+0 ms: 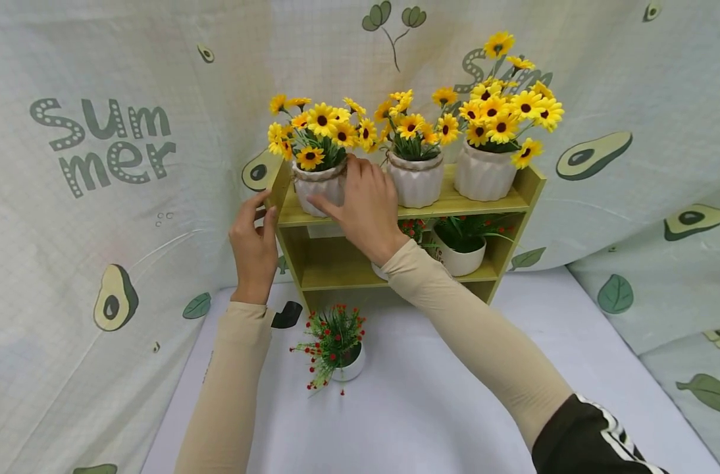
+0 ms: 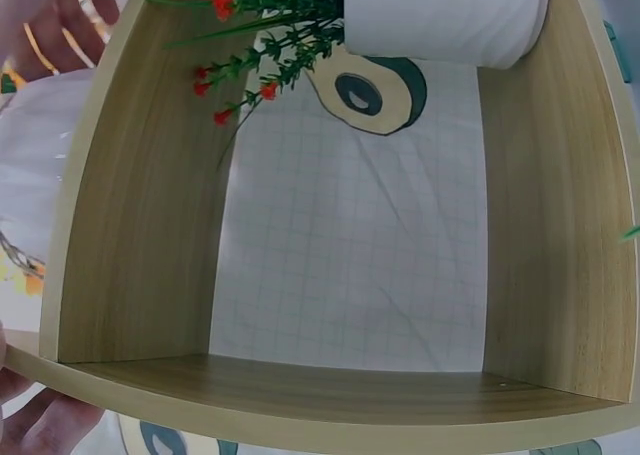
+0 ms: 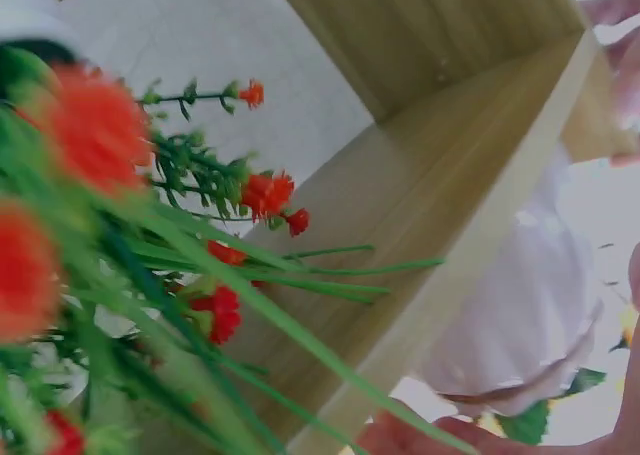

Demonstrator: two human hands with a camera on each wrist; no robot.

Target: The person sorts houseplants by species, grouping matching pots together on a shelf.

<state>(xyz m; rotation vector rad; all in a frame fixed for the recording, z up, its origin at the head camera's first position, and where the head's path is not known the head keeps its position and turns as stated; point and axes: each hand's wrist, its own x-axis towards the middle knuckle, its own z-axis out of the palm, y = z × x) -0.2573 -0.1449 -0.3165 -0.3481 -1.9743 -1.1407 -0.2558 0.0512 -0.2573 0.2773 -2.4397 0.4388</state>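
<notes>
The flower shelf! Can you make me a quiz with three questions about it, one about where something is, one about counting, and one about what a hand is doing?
1. Where is the small pot of red flowers that stands alone?
A. On the top shelf
B. On the table in front of the wooden shelf
C. In the left hand

2. How many white pots of yellow flowers stand on the top shelf?
A. Two
B. Three
C. Five

3. What is the right hand doing?
A. Holding the leftmost yellow-flower pot
B. Lying flat on the table
C. Holding scissors

Answers:
1. B, since the head view shows it on the white table below the shelf.
2. B, since three ribbed white pots stand in a row there.
3. A, since its fingers wrap the pot's side while the left hand touches the shelf's left edge.
</notes>
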